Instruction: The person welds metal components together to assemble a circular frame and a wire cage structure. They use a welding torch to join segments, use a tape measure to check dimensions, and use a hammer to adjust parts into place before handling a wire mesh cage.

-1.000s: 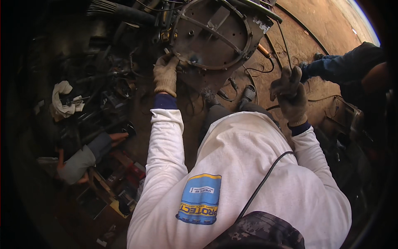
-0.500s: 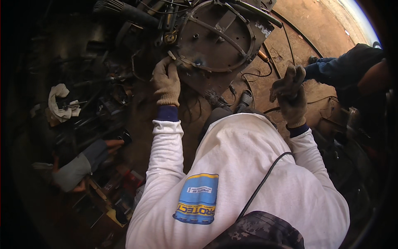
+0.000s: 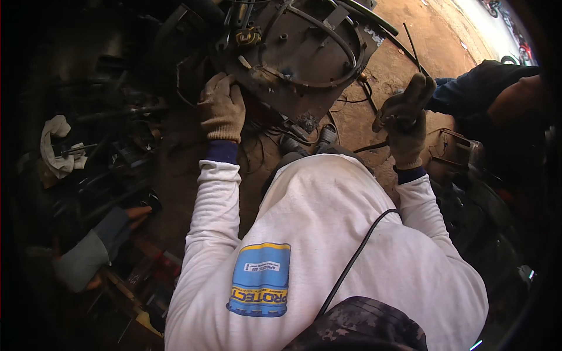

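My left hand (image 3: pixel 222 109), in a beige knit glove, is at the near left edge of a dark metal plate (image 3: pixel 319 108). Its fingers are loosely stretched with nothing visible in them. Just beyond the fingertips, a small pale metal piece (image 3: pixel 244 62) lies beside a round bar ring (image 3: pixel 351 58) on the plate. To the right of the plate, my gloved right hand (image 3: pixel 405 131) is closed around what looks like a welding electrode holder, mostly hidden by the fingers. A thin welding rod (image 3: pixel 412 45) sticks up from that hand.
A tape measure (image 3: pixel 248 37) lies on the plate's left side. Another person's dark-clothed limb (image 3: pixel 474 88) is close on the right. At lower left is a person in grey (image 3: pixel 88 257). A white cloth (image 3: pixel 54 146) lies among dark metal clutter. Cables cross the brown floor.
My left hand has drawn back from the small metal piece, its fingers no longer on it. The right hand still grips the holder. The whole view has shifted a little.
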`<action>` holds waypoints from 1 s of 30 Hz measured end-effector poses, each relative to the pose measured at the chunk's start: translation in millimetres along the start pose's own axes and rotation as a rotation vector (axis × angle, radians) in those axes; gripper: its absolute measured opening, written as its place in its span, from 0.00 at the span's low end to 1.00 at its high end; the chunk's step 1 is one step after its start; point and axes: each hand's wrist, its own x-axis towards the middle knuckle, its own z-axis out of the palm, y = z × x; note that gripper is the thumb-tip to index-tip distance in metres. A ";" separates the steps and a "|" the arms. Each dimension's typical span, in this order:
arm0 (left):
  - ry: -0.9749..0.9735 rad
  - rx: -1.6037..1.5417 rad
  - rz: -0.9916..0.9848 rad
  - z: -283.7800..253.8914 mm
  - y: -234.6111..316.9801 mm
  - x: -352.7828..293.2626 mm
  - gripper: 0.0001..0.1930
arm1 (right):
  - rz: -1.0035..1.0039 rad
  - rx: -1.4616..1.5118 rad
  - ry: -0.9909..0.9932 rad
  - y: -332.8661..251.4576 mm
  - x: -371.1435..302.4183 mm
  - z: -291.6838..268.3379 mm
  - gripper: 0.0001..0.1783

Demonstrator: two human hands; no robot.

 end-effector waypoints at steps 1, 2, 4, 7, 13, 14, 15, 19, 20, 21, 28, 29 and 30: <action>0.006 -0.023 0.009 1.3 -3.0 -0.2 0.11 | -0.005 0.016 0.002 1.9 -1.8 -0.5 0.25; 0.007 -0.045 0.018 2.9 -6.3 -1.7 0.10 | -0.006 0.032 0.005 -1.8 -3.3 4.0 0.24; -0.001 -0.069 0.028 4.7 -11.0 -4.1 0.10 | -0.012 0.083 0.006 -12.9 -7.3 12.7 0.23; -0.003 -0.061 0.050 3.5 -12.0 -7.0 0.10 | -0.020 0.149 0.007 -46.2 -2.7 29.8 0.22; -0.025 -0.070 0.061 0.6 -7.4 -6.5 0.11 | -0.009 -0.028 0.078 -23.6 7.0 11.0 0.21; -0.034 -0.077 0.057 0.2 -5.5 -6.4 0.12 | -0.023 -0.031 0.083 -21.7 10.7 8.8 0.22; -0.028 -0.070 0.043 -0.2 -3.1 -5.9 0.11 | -0.038 -0.034 0.087 -19.3 15.8 5.6 0.22; -0.019 -0.068 -0.032 1.4 8.2 -3.2 0.11 | -0.009 -0.059 0.020 -10.8 51.8 -16.8 0.20; -0.022 -0.066 -0.056 0.3 10.4 -3.5 0.11 | 0.023 0.138 -0.010 -14.8 67.5 -14.4 0.20; -0.022 -0.038 -0.076 -0.1 13.4 -3.0 0.11 | 0.016 0.225 -0.040 -21.8 86.6 -15.9 0.20; -0.059 -0.064 -0.366 -3.7 31.4 8.2 0.11 | -0.145 -0.313 -0.158 16.3 199.6 -77.1 0.17; -0.079 -0.036 -0.371 -7.3 31.9 11.1 0.12 | -0.027 -0.179 -0.145 19.7 195.8 -77.6 0.16; -0.090 -0.011 -0.374 -9.9 31.6 15.7 0.12 | 0.082 -0.045 -0.130 21.8 192.5 -77.7 0.15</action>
